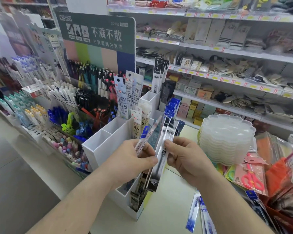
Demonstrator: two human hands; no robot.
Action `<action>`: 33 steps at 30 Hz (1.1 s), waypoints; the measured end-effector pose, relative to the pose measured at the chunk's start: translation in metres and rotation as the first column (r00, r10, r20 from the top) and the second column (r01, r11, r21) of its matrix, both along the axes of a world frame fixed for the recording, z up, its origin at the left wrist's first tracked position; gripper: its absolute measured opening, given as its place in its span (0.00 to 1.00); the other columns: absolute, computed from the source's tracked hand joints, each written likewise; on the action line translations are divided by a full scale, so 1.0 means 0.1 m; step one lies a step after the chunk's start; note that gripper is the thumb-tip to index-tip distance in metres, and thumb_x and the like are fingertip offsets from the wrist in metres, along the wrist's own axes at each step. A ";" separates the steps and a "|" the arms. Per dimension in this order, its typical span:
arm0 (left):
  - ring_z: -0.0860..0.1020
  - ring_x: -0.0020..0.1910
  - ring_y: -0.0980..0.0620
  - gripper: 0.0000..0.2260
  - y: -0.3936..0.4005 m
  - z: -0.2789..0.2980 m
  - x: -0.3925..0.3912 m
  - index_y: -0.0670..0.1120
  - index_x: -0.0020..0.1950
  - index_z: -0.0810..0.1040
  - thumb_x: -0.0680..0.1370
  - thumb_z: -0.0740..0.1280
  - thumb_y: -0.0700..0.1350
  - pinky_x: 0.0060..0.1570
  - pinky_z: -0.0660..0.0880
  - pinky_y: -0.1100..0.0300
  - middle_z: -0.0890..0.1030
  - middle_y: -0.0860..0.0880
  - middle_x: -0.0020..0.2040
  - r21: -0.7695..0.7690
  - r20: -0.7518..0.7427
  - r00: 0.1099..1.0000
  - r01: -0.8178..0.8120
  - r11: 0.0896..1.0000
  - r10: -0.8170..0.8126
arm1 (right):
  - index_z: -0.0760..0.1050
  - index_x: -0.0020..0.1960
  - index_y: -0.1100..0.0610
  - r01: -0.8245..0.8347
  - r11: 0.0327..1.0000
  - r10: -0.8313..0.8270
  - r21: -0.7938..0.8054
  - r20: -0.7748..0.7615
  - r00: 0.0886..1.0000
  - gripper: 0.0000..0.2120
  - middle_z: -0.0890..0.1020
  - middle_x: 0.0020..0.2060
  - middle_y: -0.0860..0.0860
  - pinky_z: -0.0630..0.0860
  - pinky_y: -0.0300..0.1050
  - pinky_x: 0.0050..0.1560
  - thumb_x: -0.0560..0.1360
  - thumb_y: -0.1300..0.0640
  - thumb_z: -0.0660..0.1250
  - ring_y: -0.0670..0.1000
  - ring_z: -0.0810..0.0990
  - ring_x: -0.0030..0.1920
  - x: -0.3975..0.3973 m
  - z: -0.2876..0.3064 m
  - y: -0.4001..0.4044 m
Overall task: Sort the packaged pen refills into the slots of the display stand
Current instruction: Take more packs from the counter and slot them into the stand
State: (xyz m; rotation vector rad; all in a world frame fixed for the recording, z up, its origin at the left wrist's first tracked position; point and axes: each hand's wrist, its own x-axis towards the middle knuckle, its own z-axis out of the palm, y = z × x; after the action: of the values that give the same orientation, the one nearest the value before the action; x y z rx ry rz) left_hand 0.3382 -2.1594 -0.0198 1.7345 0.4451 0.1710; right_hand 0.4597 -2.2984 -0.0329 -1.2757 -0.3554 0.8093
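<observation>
Clear plastic refill packs [156, 149] are held fanned between both hands, above the near slots of the white stand [107, 142]. The left hand [134, 159] is curled round the fan's left side, thumb pressed across the front, with a pink-printed pack [141, 144] pinched at its fingertips. The right hand [184, 157] is closed on the fan's right edge, where a black-printed pack [161, 164] is gripped between thumb and fingers. Just beyond the grip, 0.5 packs [136, 125] stand upright in a slot; further back, taller packs [125, 93] fill another slot, and black packs [159, 73] rise behind those. Below the grip, dark packs [137, 195] are seated in the nearest slot. Right of the right forearm, blue packs [195, 211] lie flat on the counter [167, 208]. Beyond the right hand, stacked translucent trays [225, 139] are seen.
</observation>
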 end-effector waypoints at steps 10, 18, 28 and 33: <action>0.77 0.28 0.55 0.09 0.19 0.41 0.14 0.45 0.40 0.76 0.78 0.69 0.36 0.23 0.68 0.67 0.83 0.45 0.35 -0.235 0.211 0.920 -0.281 0.931 0.331 | 0.77 0.48 0.59 0.414 0.903 -0.429 0.110 0.245 0.870 0.01 0.85 0.39 0.54 0.81 0.41 0.37 0.79 0.62 0.69 0.47 0.83 0.32 0.88 0.71 0.51; 0.77 0.27 0.56 0.08 0.26 0.45 0.20 0.44 0.40 0.77 0.77 0.70 0.35 0.23 0.67 0.68 0.82 0.47 0.34 -0.295 0.194 0.933 -0.238 0.925 0.302 | 0.78 0.44 0.55 0.506 0.854 -0.445 0.119 0.670 0.595 0.05 0.84 0.39 0.52 0.84 0.52 0.46 0.78 0.57 0.70 0.48 0.86 0.36 1.29 1.06 1.01; 0.76 0.28 0.55 0.07 0.28 0.40 0.17 0.43 0.41 0.76 0.76 0.70 0.34 0.23 0.65 0.67 0.80 0.47 0.35 -0.288 0.162 0.945 -0.231 0.929 0.285 | 0.78 0.49 0.63 0.533 0.843 -0.230 -0.067 0.852 0.470 0.10 0.85 0.43 0.58 0.81 0.53 0.50 0.80 0.55 0.67 0.54 0.85 0.44 1.40 1.01 1.36; 0.76 0.28 0.55 0.08 0.32 0.38 0.15 0.44 0.41 0.76 0.77 0.70 0.34 0.23 0.65 0.66 0.82 0.45 0.36 -0.290 0.168 0.943 -0.232 0.928 0.288 | 0.80 0.46 0.56 0.543 0.840 -0.297 -0.014 0.825 0.481 0.06 0.85 0.42 0.52 0.83 0.54 0.49 0.78 0.55 0.66 0.54 0.85 0.43 1.36 1.05 1.39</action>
State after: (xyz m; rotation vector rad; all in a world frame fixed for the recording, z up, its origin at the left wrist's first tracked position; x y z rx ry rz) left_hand 0.3534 -2.1269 0.0186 1.3707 0.5191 0.4606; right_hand 0.5959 -2.1592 0.0717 -1.8733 -0.6203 -0.2383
